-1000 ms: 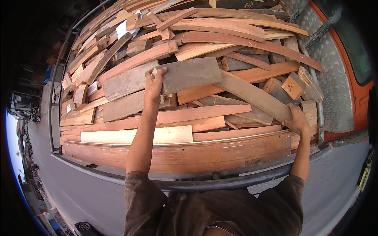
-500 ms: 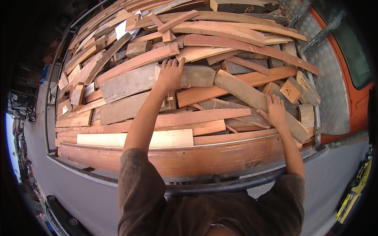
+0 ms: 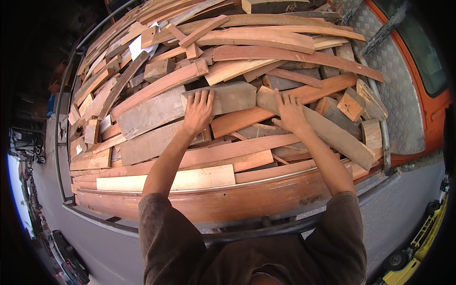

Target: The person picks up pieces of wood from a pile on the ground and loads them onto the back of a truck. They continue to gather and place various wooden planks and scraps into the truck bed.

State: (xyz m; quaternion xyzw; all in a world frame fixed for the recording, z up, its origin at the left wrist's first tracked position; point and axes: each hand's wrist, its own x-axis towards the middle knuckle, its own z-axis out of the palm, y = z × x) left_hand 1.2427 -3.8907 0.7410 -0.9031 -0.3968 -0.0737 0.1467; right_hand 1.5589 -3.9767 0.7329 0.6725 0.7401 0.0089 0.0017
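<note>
My left hand [image 3: 197,113] lies over the left end of a short grey wood block [image 3: 233,99], fingers side by side and bent over its top; the thumb is hidden. My right hand [image 3: 290,112] straddles the upper end of a long grey-brown plank [image 3: 335,132], fingers over the far edge and thumb along the near one. That plank slants down to the right across the pile. A wide weathered board [image 3: 152,110] extends left from the block, and a reddish plank [image 3: 244,118] passes beneath between both hands.
Loose boards and offcuts fill a truck bed with a brown side panel [image 3: 204,204] and metal side rail [image 3: 61,142]. An orange cab [image 3: 430,114] stands right, beside a chequered metal plate [image 3: 396,95]. A dark car [image 3: 69,256] and yellow vehicle [image 3: 403,275] sit behind.
My right hand has slid up and left along the long plank to its upper end. My left hand has shifted toward the block's left end. The view has moved slightly.
</note>
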